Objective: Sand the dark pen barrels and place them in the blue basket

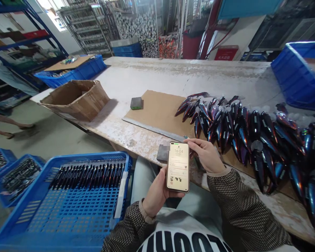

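Left hand [157, 190] is gripping the phone [178, 167] from below, over the lap | right hand [206, 154] is pinching its top edge | glossy parts [252, 133] are lying on the table [146, 75] just beyond

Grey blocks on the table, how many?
2. One grey block on the cardboard sheet; the second block at the edge of the table, beside the phone. Others may be hidden.

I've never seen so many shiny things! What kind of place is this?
Probably a factory or workshop: a long, worn workbench piled with shiny coloured parts, a blue plastic crate of dark pieces, and metal storage racks behind.
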`<state>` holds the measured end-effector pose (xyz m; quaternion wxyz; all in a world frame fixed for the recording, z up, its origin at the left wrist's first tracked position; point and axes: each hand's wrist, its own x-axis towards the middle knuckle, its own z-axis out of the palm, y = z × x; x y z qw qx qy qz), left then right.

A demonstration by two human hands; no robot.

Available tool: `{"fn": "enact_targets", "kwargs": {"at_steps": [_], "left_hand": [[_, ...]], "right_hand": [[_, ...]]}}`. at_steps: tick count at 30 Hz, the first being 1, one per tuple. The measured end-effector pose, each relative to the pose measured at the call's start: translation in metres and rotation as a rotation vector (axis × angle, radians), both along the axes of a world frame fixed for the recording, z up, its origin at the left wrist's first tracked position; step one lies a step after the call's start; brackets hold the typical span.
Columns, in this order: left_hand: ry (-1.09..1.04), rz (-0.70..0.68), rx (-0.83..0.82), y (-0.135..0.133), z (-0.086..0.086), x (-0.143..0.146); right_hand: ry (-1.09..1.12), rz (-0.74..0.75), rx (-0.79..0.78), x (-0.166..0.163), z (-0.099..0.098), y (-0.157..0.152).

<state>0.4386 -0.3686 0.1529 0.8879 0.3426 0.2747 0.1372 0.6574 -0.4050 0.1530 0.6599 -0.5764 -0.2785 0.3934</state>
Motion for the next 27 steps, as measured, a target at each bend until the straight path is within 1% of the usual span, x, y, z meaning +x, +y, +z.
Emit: {"fn": "enact_targets", "kwargs": {"at_steps": [7,13,27], "left_hand": [[-0.004,0.003,0.009,-0.0008,-0.0011,-0.0004],[0.003,0.005,0.011,-0.0011,-0.0022,0.0002],[0.011,0.004,0.031,-0.0027,-0.0014,-0.0005]], "right_hand": [[-0.015,0.008,-0.003,-0.0008,-0.0016,-0.0016],[-0.038,0.018,0.026,0.0001,-0.0042,-0.0022],[-0.031,0.024,0.038,0.001,-0.0087,-0.0037]]}}
